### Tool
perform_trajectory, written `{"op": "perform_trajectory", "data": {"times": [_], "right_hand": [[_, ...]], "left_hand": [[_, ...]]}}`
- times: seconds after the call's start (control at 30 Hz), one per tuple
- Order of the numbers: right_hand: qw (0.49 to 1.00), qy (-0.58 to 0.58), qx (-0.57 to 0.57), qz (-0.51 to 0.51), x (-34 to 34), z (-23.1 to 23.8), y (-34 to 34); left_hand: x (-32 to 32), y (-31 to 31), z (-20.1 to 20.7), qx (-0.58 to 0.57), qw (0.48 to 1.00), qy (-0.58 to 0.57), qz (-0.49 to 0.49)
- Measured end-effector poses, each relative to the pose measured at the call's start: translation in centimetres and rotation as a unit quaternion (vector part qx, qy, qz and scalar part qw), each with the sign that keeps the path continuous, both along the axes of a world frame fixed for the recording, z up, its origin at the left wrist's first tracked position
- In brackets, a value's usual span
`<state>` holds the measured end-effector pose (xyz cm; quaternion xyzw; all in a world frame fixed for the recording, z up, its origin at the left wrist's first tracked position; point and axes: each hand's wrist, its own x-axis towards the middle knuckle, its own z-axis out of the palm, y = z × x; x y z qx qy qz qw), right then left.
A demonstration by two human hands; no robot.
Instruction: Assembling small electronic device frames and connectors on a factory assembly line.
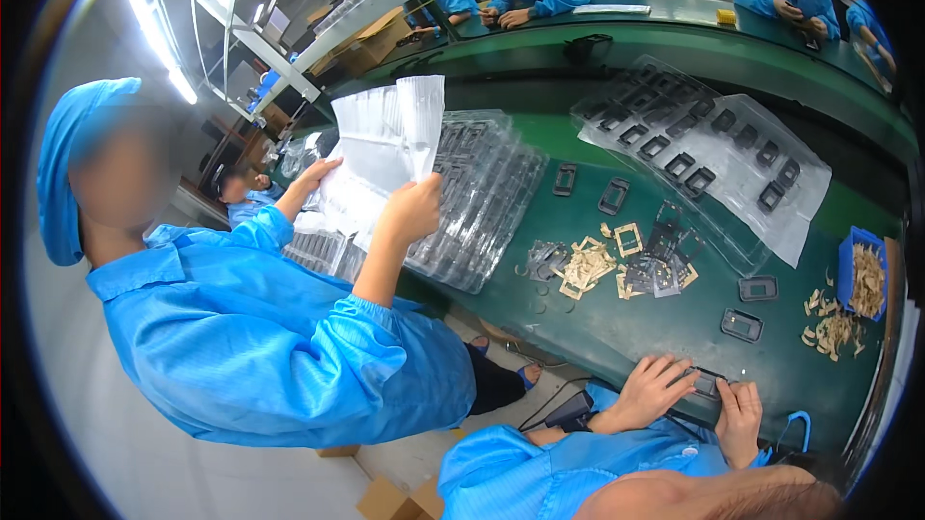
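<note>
Near the front edge of the green bench, a small black frame [705, 382] lies under my fingers. My left hand [660, 387] reaches over its left part, fingers laid across it and partly covering it. At its right end, my right hand [740, 414] grips the edge between thumb and bent fingers. Just beyond my hands are two more dark frames, a rounded rectangular frame [742, 324] and another frame [758, 289]. Farther left sit a pile of tan cut-out pieces [586, 267] and some black thin sheets [665, 245].
A co-worker [251, 327] stands at left holding a white sheet [381, 154] over stacked clear trays [482, 192]. Clear trays with black frames [713, 149] lie at the back. A blue bin [848, 265] of tan scraps stands at right, beside loose scraps [833, 335].
</note>
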<state>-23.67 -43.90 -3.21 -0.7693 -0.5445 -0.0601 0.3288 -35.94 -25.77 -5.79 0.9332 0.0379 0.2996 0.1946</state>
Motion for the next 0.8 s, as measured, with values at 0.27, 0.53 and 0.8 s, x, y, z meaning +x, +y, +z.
{"op": "perform_trajectory", "data": {"times": [0.27, 0.53, 0.8], "right_hand": [[1.000, -0.001, -0.013, 0.000, 0.1, 0.4, 0.2], [1.000, -0.009, -0.004, 0.012, 0.1, -0.1, 0.1], [1.000, -0.004, -0.016, 0.011, 0.2, -0.5, -0.4]], "left_hand": [[0.1, -0.4, -0.5, 0.015, 1.000, -0.002, 0.008], [0.0, -0.3, -0.7, 0.014, 1.000, -0.007, 0.020], [0.1, -0.7, -1.1, 0.019, 0.999, -0.017, 0.024]]}}
